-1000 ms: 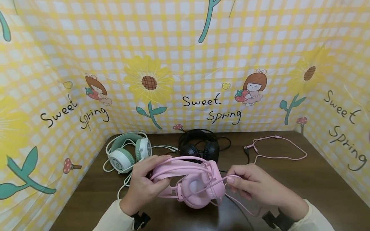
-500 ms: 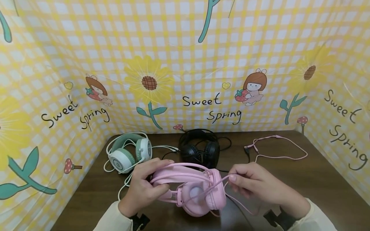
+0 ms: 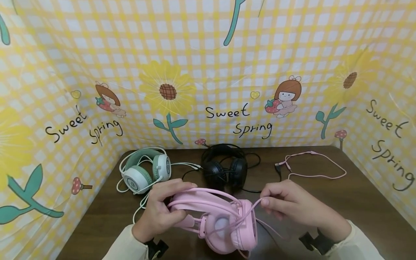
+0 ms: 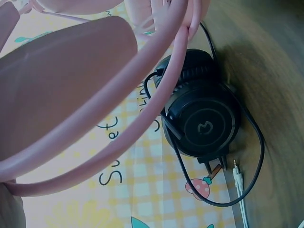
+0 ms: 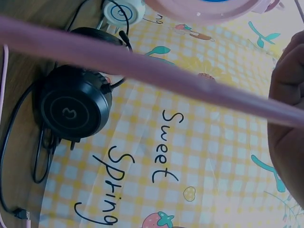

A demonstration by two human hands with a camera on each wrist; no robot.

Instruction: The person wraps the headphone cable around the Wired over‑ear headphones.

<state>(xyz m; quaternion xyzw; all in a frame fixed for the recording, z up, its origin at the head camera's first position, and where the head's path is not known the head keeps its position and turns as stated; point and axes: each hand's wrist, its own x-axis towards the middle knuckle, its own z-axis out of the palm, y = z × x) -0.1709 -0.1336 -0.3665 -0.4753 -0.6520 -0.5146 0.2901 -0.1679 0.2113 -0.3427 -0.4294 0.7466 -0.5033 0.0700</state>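
Pink headphones (image 3: 221, 231) are held above the near middle of the table, tilted, with both ear cups toward the right. My left hand (image 3: 162, 209) grips them by the headband, thumb below and fingers over the top. To their right, my right hand (image 3: 289, 202) pinches the pink cable (image 3: 251, 209) between thumb and forefinger. That cable crosses in front of the ear cups. In the left wrist view the headband's twin tubes (image 4: 118, 121) pass close to the camera. The right wrist view has the cable (image 5: 156, 76) stretched across it, with part of the right hand (image 5: 287, 109) at the edge.
White and green headphones (image 3: 138, 177) lie at the back left, their cable trailing forward. Black headphones (image 3: 224, 168) stand at the back middle with looped wire. The pink cable's far loop and plug (image 3: 281, 165) lie at the back right. A checked cloth (image 3: 208, 72) walls the table.
The pink headphones' ear cups have dipped lower and slightly right. My right hand has shifted a little right and drawn the cable up across the cups; the left hand keeps its grip.
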